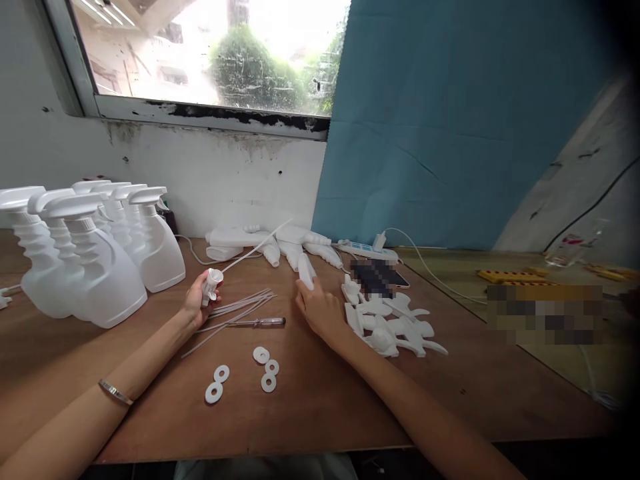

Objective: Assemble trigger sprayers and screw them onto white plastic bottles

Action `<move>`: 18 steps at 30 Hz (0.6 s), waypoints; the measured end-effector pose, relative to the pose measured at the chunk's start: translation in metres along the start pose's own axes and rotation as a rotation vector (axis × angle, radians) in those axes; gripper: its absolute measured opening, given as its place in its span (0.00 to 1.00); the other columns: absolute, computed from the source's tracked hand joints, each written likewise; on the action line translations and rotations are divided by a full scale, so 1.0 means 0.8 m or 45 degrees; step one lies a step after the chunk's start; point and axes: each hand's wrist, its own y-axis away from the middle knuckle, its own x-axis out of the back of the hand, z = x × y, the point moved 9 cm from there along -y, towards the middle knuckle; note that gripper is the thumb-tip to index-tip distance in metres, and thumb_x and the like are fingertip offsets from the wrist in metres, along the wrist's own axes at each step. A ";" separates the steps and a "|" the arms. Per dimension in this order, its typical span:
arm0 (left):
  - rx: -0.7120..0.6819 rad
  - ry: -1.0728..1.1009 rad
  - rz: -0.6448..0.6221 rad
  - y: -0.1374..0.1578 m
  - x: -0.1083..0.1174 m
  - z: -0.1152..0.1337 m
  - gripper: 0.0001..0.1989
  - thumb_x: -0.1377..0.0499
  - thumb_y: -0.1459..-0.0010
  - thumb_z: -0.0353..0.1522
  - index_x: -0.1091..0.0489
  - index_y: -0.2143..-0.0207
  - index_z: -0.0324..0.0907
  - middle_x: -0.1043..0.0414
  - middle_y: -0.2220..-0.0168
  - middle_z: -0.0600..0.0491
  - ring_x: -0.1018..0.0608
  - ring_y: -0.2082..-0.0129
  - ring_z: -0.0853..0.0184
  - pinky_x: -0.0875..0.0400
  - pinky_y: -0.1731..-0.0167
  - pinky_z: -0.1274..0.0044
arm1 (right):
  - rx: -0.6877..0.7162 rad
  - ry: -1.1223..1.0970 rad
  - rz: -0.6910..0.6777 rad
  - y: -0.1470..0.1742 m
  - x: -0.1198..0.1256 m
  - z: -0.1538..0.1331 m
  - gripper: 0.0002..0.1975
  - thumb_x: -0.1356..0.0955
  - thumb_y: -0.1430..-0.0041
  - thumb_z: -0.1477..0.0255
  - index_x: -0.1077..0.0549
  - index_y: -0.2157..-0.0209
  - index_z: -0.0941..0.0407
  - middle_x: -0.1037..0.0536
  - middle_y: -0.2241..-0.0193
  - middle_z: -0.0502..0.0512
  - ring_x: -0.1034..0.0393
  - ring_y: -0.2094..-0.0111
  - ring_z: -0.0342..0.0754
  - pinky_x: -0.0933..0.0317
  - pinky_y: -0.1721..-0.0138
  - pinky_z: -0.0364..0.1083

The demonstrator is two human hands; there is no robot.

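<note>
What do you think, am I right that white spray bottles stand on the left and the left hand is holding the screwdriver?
Not quite: the left hand holds a white spray trigger head. The screwdriver lies on the table, as the head view shows. White spray bottles do stand on the left.

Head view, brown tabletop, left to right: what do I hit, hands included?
White spray bottles → left hand, holding a white spray head → screwdriver → right hand → heap of loose white parts.
</note>
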 end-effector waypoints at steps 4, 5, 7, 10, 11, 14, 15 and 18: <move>0.011 0.011 -0.010 -0.001 -0.001 0.000 0.08 0.46 0.47 0.34 0.35 0.69 0.37 0.30 0.77 0.54 0.35 0.89 0.77 0.37 0.89 0.84 | -0.057 -0.035 0.039 0.001 0.007 0.009 0.17 0.41 0.42 0.69 0.39 0.50 0.50 0.35 0.58 0.61 0.31 0.71 0.50 0.41 0.74 0.45; 0.014 0.013 -0.015 0.000 -0.002 0.000 0.08 0.47 0.47 0.34 0.35 0.69 0.37 0.30 0.77 0.54 0.35 0.89 0.77 0.37 0.89 0.83 | -0.057 -0.047 0.045 0.002 0.009 0.009 0.18 0.41 0.43 0.71 0.39 0.50 0.50 0.35 0.58 0.61 0.32 0.71 0.50 0.41 0.75 0.45; 0.014 0.022 -0.023 0.000 -0.003 0.002 0.08 0.47 0.47 0.34 0.35 0.70 0.37 0.30 0.78 0.54 0.35 0.89 0.77 0.38 0.89 0.84 | -0.053 -0.084 0.090 0.003 0.018 0.009 0.21 0.41 0.46 0.76 0.40 0.49 0.49 0.35 0.57 0.61 0.32 0.72 0.49 0.42 0.75 0.45; -0.004 0.036 -0.015 0.000 -0.003 0.006 0.08 0.48 0.47 0.34 0.35 0.71 0.37 0.31 0.79 0.54 0.36 0.89 0.77 0.40 0.90 0.84 | -0.048 -0.224 0.306 0.007 0.050 0.010 0.23 0.40 0.46 0.75 0.43 0.48 0.49 0.35 0.55 0.59 0.32 0.66 0.52 0.39 0.73 0.46; -0.011 0.036 -0.005 0.000 -0.002 0.007 0.08 0.48 0.47 0.34 0.35 0.71 0.38 0.31 0.79 0.54 0.36 0.89 0.77 0.40 0.90 0.84 | -0.049 -0.303 0.409 0.009 0.063 0.013 0.23 0.40 0.46 0.74 0.44 0.47 0.50 0.35 0.54 0.59 0.33 0.62 0.54 0.38 0.70 0.47; -0.022 0.023 0.037 -0.002 0.003 0.008 0.08 0.47 0.48 0.34 0.36 0.71 0.37 0.31 0.79 0.54 0.36 0.90 0.77 0.42 0.91 0.85 | -0.091 -0.605 0.734 0.015 0.100 0.038 0.24 0.38 0.46 0.68 0.46 0.47 0.54 0.36 0.52 0.59 0.38 0.52 0.55 0.38 0.58 0.51; -0.026 0.015 0.053 -0.002 0.004 0.008 0.08 0.47 0.49 0.34 0.36 0.71 0.37 0.31 0.79 0.54 0.36 0.90 0.77 0.42 0.91 0.85 | -0.123 -0.711 0.831 0.016 0.109 0.053 0.25 0.37 0.46 0.67 0.46 0.47 0.54 0.37 0.51 0.59 0.40 0.50 0.54 0.40 0.55 0.52; -0.052 -0.013 0.106 -0.004 0.010 0.011 0.08 0.45 0.50 0.34 0.35 0.70 0.37 0.31 0.80 0.54 0.36 0.90 0.77 0.43 0.91 0.85 | -0.269 -1.023 1.094 0.015 0.125 0.112 0.27 0.36 0.47 0.66 0.47 0.46 0.55 0.42 0.46 0.60 0.43 0.47 0.52 0.42 0.52 0.52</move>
